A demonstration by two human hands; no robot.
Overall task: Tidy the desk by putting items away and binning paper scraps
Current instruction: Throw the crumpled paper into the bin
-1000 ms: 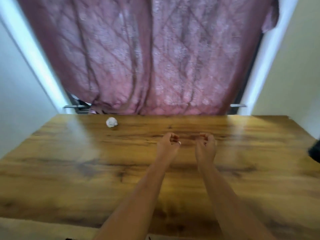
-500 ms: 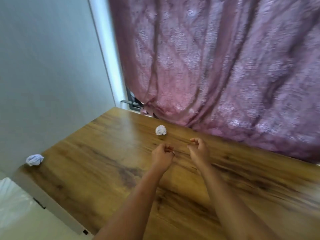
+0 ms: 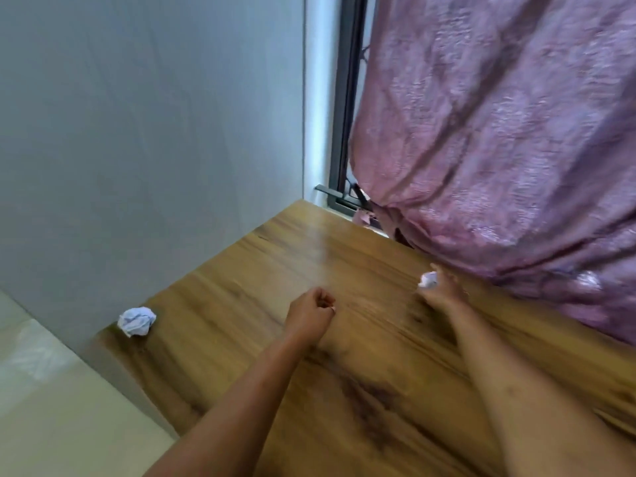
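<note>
**Control:** Hands, where are they over the desk [image 3: 378, 390]?

**Operator:** I see the right hand [image 3: 445, 292] curled round a paper ball [image 3: 427, 280] at the desk's far edge. The left hand [image 3: 309, 315] is a fist mid-desk, and I can't tell whether it holds anything. A second paper ball [image 3: 136, 321] lies on the desk's left corner.

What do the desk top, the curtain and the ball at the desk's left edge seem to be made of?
Desk top: wood or wood-look laminate, with brown grain streaks and a slight sheen.
Curtain: thin pink woven fabric that hangs in folds and has a faint shine.
Ball: crumpled white paper, matte, with sharp creases.
</note>
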